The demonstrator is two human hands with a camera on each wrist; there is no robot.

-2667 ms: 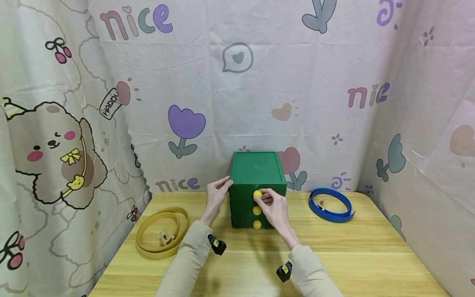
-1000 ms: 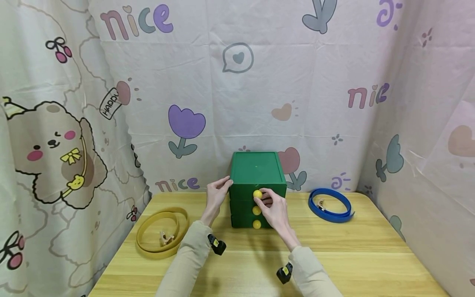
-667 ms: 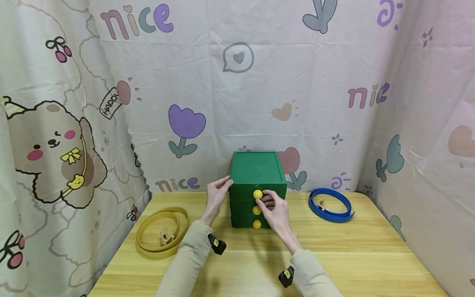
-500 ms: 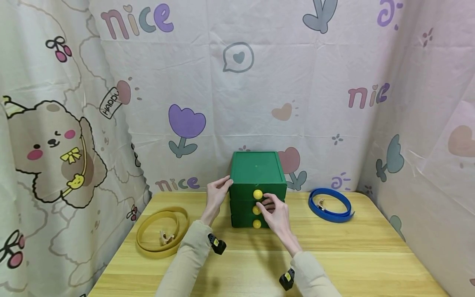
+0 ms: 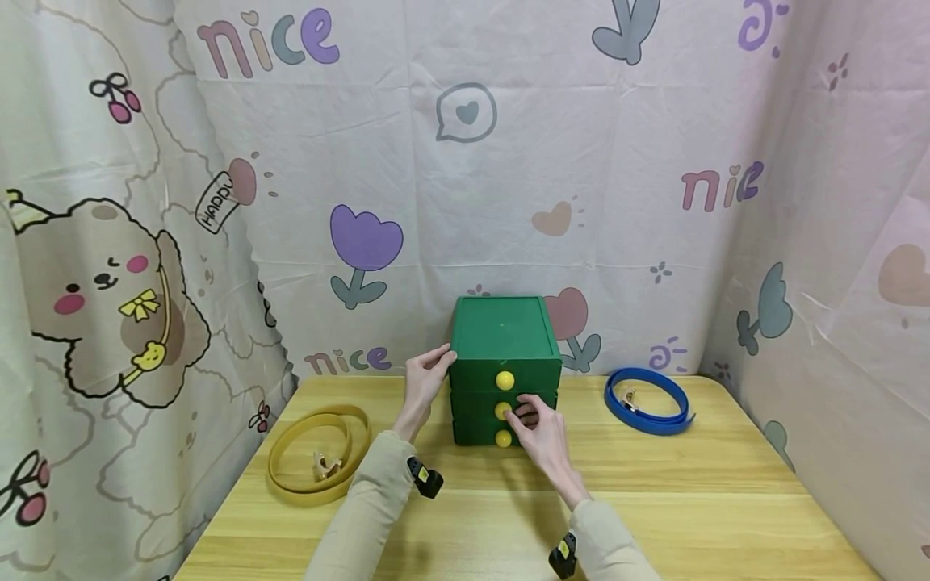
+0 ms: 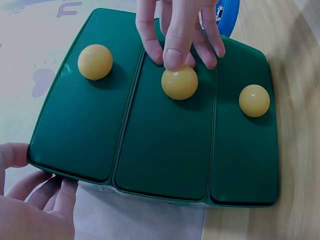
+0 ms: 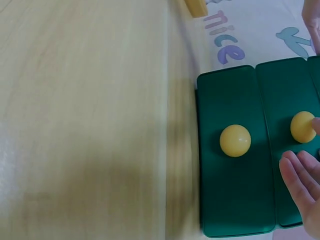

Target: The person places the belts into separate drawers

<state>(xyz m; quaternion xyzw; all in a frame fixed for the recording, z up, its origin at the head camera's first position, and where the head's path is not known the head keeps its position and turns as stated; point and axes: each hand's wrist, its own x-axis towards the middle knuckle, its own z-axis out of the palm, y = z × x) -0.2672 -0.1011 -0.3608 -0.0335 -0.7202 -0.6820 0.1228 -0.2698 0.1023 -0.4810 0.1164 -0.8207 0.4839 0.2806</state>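
A green drawer box [image 5: 504,329] stands on the table with three shut drawers stacked in its front. Each drawer has a round yellow knob: top [image 5: 504,380], middle [image 5: 502,411] and bottom [image 5: 503,439]. My left hand [image 5: 423,387] rests against the upper left front corner; in the left wrist view its thumb [image 6: 14,154] is at the corner and its other fingers are on the side. My right hand [image 5: 541,436] is at the middle knob, its thumb touching the edge, with the other fingers extended next to the drawer front and not wrapped round the knob.
A coiled yellow belt [image 5: 278,472] with a metal buckle lies on the table [image 5: 697,500] at the left. To the right lies a coiled blue belt [image 5: 649,424]. A printed cloth [image 5: 465,202] hangs close behind the box.
My right hand has left the top knob and moved down to the middle one. My left hand and the box have stayed where they were, and the drawers remain shut.
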